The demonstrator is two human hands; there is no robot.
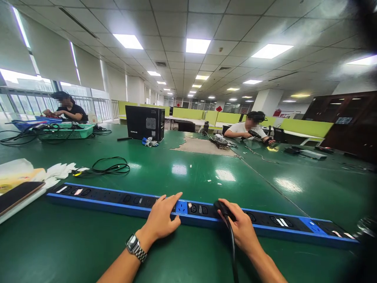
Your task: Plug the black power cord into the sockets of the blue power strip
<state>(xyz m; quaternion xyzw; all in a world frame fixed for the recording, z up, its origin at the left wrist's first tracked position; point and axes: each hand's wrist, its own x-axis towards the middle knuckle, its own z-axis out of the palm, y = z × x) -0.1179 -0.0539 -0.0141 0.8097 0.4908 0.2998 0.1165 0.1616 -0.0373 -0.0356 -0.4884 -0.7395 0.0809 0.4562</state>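
Observation:
A long blue and black power strip point(141, 202) lies across the green table in front of me. My left hand point(161, 216) rests on it left of its middle blue socket, fingers apart, thumb along the near edge. On my left wrist is a watch with a metal band. To the right, my right hand point(240, 224) is closed around a black power plug point(225, 210), held at the strip's sockets. Its thick black cord point(232, 251) hangs toward me. Whether the plug's pins are in a socket is hidden.
A phone point(19, 196) and white gloves point(60, 171) lie at the left, near a coiled black cable point(110, 167). Farther back stand a green basket point(67, 131) and a black computer case point(145, 122). Two people sit across the table point(165, 255), one at each side.

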